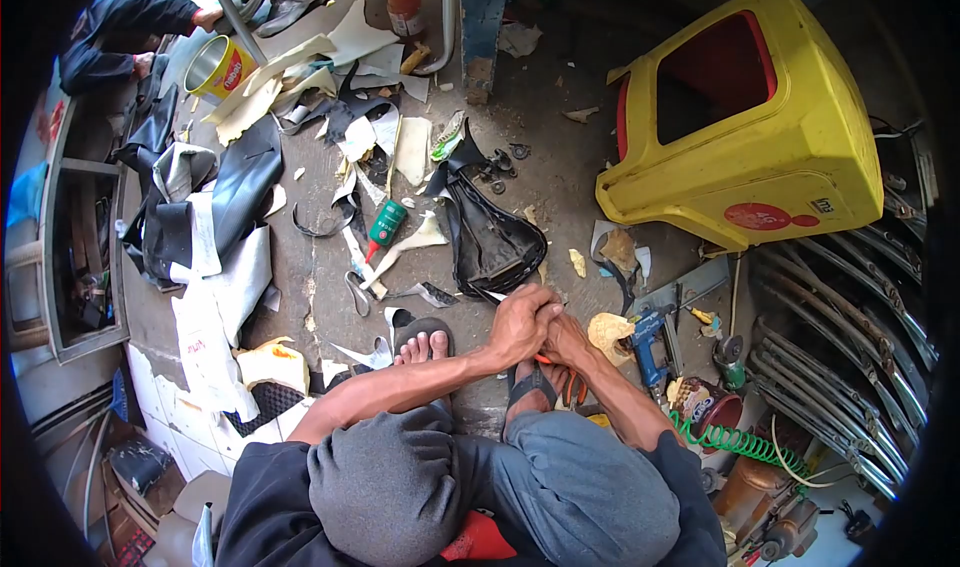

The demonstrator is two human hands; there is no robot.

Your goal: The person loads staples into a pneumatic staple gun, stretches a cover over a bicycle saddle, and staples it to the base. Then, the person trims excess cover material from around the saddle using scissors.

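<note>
My left hand (522, 324) and my right hand (569, 341) are closed and pressed together in front of my knees. A bit of an orange handle (543, 359) shows beneath them; the rest of it is hidden by the fingers. A small pale tip (496, 296) sticks out just left of my left hand, too small to name. Right beyond the hands lies a black motorcycle seat base (495, 232), hollow side up. Pliers with orange handles (575, 389) lie on the floor below my right hand.
Scraps of foam and black vinyl (240, 172) cover the floor at left, with a green glue bottle (387, 224). A yellow plastic housing (740, 137) stands at right, near a blue air stapler (649, 347), green coiled hose (740, 445) and metal tubes (830, 367). Another person's arms (140, 27) reach in top left.
</note>
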